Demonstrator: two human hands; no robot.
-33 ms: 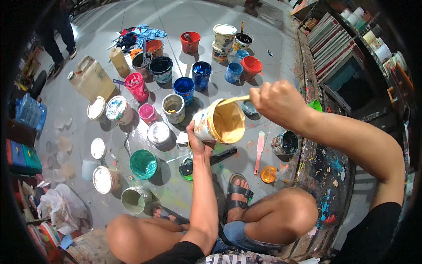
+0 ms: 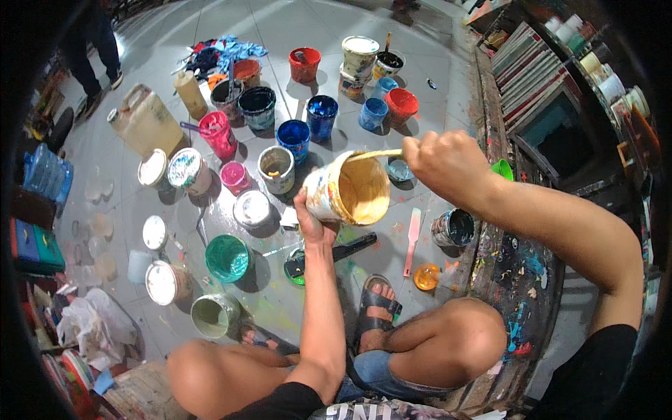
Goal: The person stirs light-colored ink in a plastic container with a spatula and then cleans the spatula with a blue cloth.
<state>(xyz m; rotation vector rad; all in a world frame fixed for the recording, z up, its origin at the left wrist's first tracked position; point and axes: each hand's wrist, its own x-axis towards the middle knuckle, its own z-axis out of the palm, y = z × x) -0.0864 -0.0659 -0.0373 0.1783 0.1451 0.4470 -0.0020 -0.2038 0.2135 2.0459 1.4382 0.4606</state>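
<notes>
My left hand (image 2: 311,217) grips a paint-spattered white tub (image 2: 322,196) from underneath and tilts it toward the right. Pale yellow paint (image 2: 360,192) coats its inside. In my right hand (image 2: 441,164) is a yellowish stick (image 2: 381,154), held in closed fingers, with its far end at the tub's rim. Below the tub, a long black tool (image 2: 343,250) lies across a green-stained container (image 2: 294,273). A pink spatula (image 2: 411,245) lies on the floor to the right, beside an orange blob or lid (image 2: 425,278) and a tin of dark paint (image 2: 451,227).
Several paint pots (image 2: 294,140) stand around the grey floor, with jugs (image 2: 147,122), rags (image 2: 231,49) and a green pot (image 2: 227,259). A spattered wooden ledge (image 2: 518,280) and racks of screens (image 2: 521,70) line the right. A person's legs (image 2: 87,56) stand at upper left.
The view and both hands with the tub and stick differ very slightly in position; the tub sits a touch higher and further left in the picture. Both holds are unchanged.
</notes>
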